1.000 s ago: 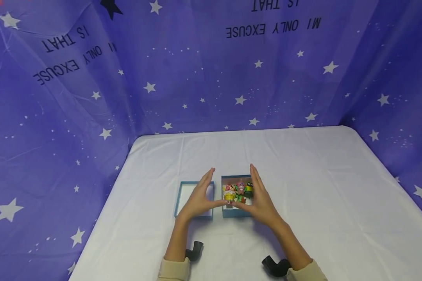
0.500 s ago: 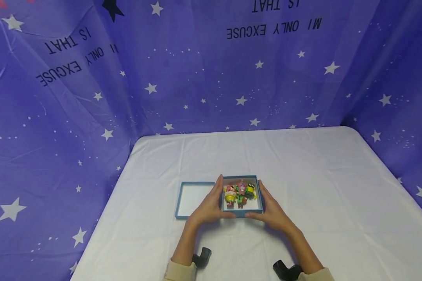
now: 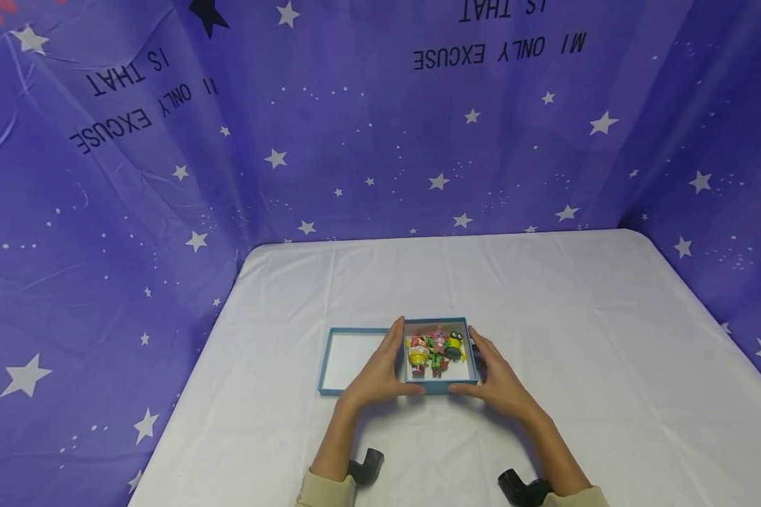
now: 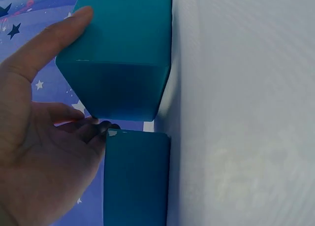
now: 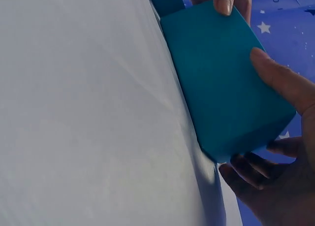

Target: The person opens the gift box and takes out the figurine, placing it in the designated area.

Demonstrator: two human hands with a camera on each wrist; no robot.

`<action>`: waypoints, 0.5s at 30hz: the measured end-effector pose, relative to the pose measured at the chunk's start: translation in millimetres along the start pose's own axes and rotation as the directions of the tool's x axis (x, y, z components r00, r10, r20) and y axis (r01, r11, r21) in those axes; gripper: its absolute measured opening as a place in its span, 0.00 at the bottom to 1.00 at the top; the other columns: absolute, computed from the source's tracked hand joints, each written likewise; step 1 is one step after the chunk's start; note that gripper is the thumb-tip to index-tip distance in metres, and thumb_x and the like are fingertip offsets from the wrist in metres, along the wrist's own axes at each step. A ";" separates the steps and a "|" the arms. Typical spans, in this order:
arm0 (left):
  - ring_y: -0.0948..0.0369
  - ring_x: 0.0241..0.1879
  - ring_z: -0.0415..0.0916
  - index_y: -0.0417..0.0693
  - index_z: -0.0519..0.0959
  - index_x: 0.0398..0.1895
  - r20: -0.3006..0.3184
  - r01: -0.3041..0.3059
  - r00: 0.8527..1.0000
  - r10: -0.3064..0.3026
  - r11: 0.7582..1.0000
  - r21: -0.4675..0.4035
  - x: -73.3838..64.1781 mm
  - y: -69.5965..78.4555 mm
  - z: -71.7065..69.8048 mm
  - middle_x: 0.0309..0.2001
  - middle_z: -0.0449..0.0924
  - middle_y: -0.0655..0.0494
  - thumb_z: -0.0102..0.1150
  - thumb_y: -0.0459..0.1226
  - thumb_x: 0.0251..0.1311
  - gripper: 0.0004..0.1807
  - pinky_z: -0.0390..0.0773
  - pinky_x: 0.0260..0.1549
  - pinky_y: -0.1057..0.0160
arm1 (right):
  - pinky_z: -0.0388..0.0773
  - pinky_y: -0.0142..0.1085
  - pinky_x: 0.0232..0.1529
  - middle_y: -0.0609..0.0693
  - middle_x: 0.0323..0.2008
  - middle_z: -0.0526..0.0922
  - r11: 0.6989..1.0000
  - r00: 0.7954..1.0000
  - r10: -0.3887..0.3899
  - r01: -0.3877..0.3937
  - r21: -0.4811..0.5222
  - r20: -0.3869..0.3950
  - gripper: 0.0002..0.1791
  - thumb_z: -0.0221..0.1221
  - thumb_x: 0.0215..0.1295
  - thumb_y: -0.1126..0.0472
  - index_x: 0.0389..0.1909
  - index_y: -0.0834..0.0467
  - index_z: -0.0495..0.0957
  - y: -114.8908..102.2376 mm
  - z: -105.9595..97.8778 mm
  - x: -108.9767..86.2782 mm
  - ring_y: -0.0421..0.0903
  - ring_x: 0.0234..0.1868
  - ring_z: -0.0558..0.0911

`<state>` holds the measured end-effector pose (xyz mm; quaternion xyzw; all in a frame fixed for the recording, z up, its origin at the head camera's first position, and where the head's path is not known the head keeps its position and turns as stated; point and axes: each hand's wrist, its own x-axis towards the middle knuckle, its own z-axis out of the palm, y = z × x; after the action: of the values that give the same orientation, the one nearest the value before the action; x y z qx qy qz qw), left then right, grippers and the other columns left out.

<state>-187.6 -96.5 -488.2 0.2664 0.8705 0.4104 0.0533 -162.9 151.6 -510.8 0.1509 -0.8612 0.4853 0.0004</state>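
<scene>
A teal open box (image 3: 437,388) stands on the white table in the head view, several small toy figures inside. Among them are a yellow-dressed doll with pink hair (image 3: 418,358), a pink figure (image 3: 440,341) and a yellow, goggle-eyed figure (image 3: 455,345). My left hand (image 3: 375,374) holds the box's left side, thumb on the front wall. From the opposite side my right hand (image 3: 502,384) grips it, its thumb (image 5: 275,73) on the front wall too. Fingers of the right hand (image 5: 251,172) lie along the side wall. Left of the box lies its shallow lid (image 3: 324,362), white inside.
White cloth covers the table (image 3: 545,303). A purple star-patterned curtain (image 3: 380,141) hangs around its back and sides. Black curved pieces stick out at the left wrist (image 3: 368,467) and right wrist (image 3: 521,487). The lid's right part sits behind the left hand.
Both hands came down from above the lid and box, moving right, to hold the box's two sides. Box and toys keep their place; the last half second shows only slight view drift.
</scene>
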 end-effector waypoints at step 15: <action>0.52 0.70 0.37 0.42 0.36 0.72 -0.020 0.051 0.999 -0.051 0.999 -0.019 0.0 -3.0 5.2 0.73 0.34 0.48 0.76 0.50 0.35 0.69 0.49 0.64 0.51 | 0.62 0.32 0.17 0.56 0.35 0.66 0.998 0.999 -0.020 0.018 0.052 0.029 0.44 0.67 0.53 0.52 0.69 0.44 0.56 1.9 -13.3 17.7 0.40 0.19 0.60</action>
<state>-187.2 -94.5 -493.8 0.2395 0.8736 0.4198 0.0574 -182.2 159.1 -502.7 0.1662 -0.8467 0.5053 -0.0117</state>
